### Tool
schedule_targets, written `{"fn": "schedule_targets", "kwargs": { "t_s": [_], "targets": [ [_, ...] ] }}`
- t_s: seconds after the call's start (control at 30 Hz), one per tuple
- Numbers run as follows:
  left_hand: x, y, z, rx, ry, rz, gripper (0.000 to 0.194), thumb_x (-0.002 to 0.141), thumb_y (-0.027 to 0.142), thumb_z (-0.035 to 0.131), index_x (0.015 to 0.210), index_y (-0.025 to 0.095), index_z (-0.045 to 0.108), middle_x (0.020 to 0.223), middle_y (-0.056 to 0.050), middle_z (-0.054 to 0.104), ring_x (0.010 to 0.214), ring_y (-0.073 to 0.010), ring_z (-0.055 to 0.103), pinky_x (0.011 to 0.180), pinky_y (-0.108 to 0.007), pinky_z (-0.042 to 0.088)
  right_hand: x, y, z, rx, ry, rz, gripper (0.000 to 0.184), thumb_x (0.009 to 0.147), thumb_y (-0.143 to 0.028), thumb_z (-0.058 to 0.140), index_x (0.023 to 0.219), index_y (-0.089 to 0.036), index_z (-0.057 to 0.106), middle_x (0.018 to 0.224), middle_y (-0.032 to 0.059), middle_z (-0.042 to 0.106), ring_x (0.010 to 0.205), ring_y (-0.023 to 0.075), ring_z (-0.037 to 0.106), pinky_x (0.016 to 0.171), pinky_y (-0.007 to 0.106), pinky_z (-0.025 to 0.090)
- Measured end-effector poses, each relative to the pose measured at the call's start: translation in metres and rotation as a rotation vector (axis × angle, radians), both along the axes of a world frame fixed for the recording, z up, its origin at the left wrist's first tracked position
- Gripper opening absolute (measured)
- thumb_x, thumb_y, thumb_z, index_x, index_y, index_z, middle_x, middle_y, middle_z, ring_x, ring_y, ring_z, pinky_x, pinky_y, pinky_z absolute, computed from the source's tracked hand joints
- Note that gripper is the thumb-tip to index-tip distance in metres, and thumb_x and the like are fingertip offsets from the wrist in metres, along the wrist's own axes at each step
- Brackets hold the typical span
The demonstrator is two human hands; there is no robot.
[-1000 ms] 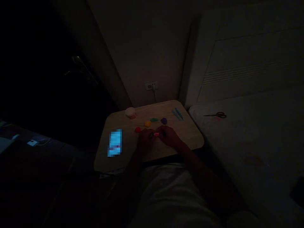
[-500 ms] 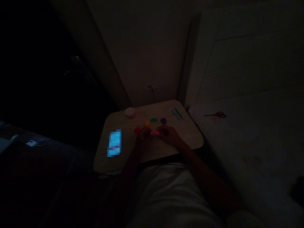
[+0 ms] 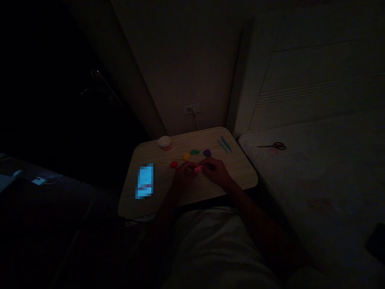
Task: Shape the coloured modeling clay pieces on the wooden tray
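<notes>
Over the small table (image 3: 198, 192), a piece of pink modelling clay (image 3: 198, 169) is pinched between my two hands. My left hand (image 3: 183, 173) has its fingers closed on the clay's left side, and my right hand (image 3: 215, 171) grips it from the right. Just beyond my hands lie lumps of clay: a red one (image 3: 173, 164), a yellow one (image 3: 186, 156), a green one (image 3: 195, 152) and a purple one (image 3: 207, 153). Dim light blurs my fingertips.
A lit phone (image 3: 144, 181) lies on the table's left side. A tub (image 3: 165, 143) stands at the back left; two blue modelling tools (image 3: 225, 144) lie back right. Scissors (image 3: 272, 146) rest on the pale surface to the right. A plugged-in socket (image 3: 191, 108) is on the wall.
My left hand has shifted slightly right, closer to my right hand. The pink clay between them has turned a little and shows less. The other things have stayed put.
</notes>
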State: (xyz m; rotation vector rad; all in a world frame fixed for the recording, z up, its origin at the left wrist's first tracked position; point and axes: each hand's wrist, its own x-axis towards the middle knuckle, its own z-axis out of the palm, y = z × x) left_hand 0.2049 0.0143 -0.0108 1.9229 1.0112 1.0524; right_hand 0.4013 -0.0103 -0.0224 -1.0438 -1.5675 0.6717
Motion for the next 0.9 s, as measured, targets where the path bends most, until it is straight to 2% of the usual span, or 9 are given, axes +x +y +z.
{"fn": "schedule_targets", "kwargs": {
  "t_s": [0.17,0.33,0.53,0.77,0.9],
  "targets": [
    [0.0,-0.001,0.001,0.119,0.086,0.081,0.009,0.087,0.026,0.07,0.093,0.02,0.071,0.093,-0.004,0.074,0.09,-0.0201,0.068,0.084,-0.033,0.052,-0.001,0.0,0.004,0.145,-0.1,0.012,0.008,0.089,-0.024,0.07,0.094,-0.023,0.076,0.094,0.0043,0.076,0.089,0.0199,0.069,0.084,0.035,0.054],
    [0.001,0.002,-0.006,0.182,0.183,0.071,0.016,0.085,0.024,0.073,0.1,0.021,0.072,0.1,-0.005,0.075,0.095,-0.0227,0.067,0.089,-0.038,0.052,-0.002,0.0,0.002,0.136,-0.163,0.052,0.011,0.091,-0.024,0.069,0.099,-0.024,0.077,0.097,0.0048,0.077,0.093,0.0204,0.07,0.088,0.038,0.055],
    [0.002,0.002,-0.002,0.145,0.22,0.087,0.01,0.085,0.026,0.073,0.094,0.02,0.074,0.093,-0.005,0.076,0.091,-0.0225,0.067,0.087,-0.038,0.052,0.0,0.002,0.0,0.148,-0.245,0.053,0.017,0.091,-0.02,0.07,0.105,-0.024,0.079,0.101,0.0058,0.077,0.095,0.0214,0.07,0.089,0.039,0.054],
    [0.0,0.006,-0.008,0.114,0.189,0.077,0.013,0.08,0.027,0.077,0.092,0.022,0.077,0.094,-0.006,0.077,0.092,-0.0249,0.066,0.089,-0.041,0.051,0.0,0.002,-0.002,0.157,-0.287,0.02,0.017,0.091,-0.018,0.068,0.1,-0.026,0.08,0.099,0.005,0.075,0.095,0.0208,0.068,0.09,0.039,0.054],
    [-0.002,0.009,-0.009,0.125,0.215,0.078,0.008,0.079,0.025,0.077,0.085,0.022,0.078,0.088,-0.005,0.077,0.09,-0.0248,0.066,0.089,-0.041,0.05,0.001,0.001,-0.003,0.151,-0.33,0.026,0.015,0.09,-0.018,0.069,0.093,-0.027,0.081,0.103,0.0044,0.074,0.099,0.0206,0.067,0.09,0.038,0.054]
  ]
}}
